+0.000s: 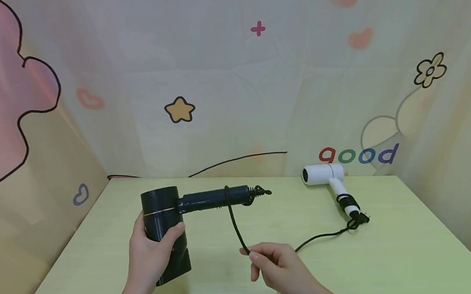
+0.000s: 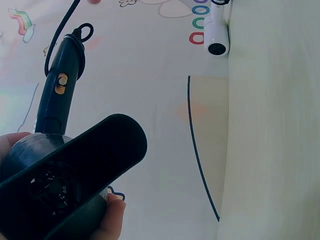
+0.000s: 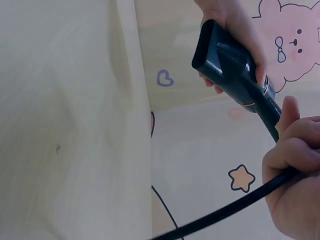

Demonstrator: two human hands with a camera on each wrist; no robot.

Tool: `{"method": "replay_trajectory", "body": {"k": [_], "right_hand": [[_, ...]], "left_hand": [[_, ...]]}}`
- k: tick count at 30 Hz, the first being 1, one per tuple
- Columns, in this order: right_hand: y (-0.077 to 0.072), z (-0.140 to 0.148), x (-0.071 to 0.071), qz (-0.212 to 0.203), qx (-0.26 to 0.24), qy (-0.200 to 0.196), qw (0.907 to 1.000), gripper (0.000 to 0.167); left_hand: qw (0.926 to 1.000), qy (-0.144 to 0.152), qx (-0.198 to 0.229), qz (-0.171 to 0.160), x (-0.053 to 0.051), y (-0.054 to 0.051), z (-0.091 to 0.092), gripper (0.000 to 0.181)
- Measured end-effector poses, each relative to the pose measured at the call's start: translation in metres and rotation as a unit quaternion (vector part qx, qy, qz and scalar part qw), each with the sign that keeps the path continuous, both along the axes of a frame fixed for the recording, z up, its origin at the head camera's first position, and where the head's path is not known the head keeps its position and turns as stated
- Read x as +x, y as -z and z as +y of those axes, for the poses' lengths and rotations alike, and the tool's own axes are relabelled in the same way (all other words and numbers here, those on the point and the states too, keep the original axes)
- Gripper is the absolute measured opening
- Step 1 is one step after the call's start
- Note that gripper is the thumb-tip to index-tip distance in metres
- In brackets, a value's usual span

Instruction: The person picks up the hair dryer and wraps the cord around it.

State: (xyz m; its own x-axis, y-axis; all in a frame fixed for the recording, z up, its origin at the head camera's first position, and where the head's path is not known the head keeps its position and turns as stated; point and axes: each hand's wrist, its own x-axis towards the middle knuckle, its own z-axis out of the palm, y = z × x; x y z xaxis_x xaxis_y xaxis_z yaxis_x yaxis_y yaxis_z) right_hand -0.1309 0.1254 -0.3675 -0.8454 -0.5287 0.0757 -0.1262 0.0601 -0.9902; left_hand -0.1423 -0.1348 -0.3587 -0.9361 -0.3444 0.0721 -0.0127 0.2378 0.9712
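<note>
One black hair dryer [image 1: 160,206] observed, held raised over the near part of the desk [image 1: 84,246]. Its barrel is tilted slightly off upright, nozzle [image 1: 176,267] down, handle [image 1: 210,200] pointing right and a little upward. The left hand [image 1: 148,254] has its fingers curled round the barrel, thumb on the near face; in my judgement this grip steadies the body and leaves the handle clear for the cord. The right hand [image 1: 285,273] pinches the cord [image 1: 234,227] between thumb and forefinger, drawn to one side, apparently to keep that stretch under control where it passes over the handle near its end.

Condition: dark, glossy casing, thin gold band round the barrel, flat wide nozzle, gold-toned switch [image 2: 61,82] on the handle. No damage noted.

Beyond, at the desk's far right, lies a white hair dryer [image 1: 321,174], black cord wound round its handle. Whose cord trails behind the right hand, I cannot tell. A printed cloth [image 1: 231,95] hangs behind.
</note>
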Motion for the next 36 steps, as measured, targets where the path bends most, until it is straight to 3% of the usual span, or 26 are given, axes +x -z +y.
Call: {"method": "replay_trajectory", "body": {"k": [8, 15, 24, 31, 36], "right_hand": [[-0.002, 0.0, 0.021, -0.062, -0.065, -0.063, 0.9939, 0.042], [-0.005, -0.003, 0.026, -0.099, -0.056, -0.06, 0.9917, 0.041], [0.008, -0.002, 0.014, -0.126, -0.012, -0.017, 0.9918, 0.036], [0.016, 0.0, 0.0, -0.103, 0.022, -0.002, 0.9944, 0.036], [0.02, 0.0, -0.008, -0.11, 0.03, 0.007, 0.9935, 0.034]], "left_hand": [[0.9996, -0.009, 0.012, -0.024, 0.0, -0.003, -0.004, 0.073], [0.999, -0.003, 0.033, -0.029, 0.003, -0.005, -0.003, 0.075], [0.9977, 0.01, 0.052, -0.042, 0.007, -0.008, -0.002, 0.071], [0.9961, 0.03, 0.068, -0.048, 0.009, -0.008, -0.003, 0.072], [0.9941, 0.053, 0.076, -0.057, 0.012, -0.009, -0.002, 0.07]]}}
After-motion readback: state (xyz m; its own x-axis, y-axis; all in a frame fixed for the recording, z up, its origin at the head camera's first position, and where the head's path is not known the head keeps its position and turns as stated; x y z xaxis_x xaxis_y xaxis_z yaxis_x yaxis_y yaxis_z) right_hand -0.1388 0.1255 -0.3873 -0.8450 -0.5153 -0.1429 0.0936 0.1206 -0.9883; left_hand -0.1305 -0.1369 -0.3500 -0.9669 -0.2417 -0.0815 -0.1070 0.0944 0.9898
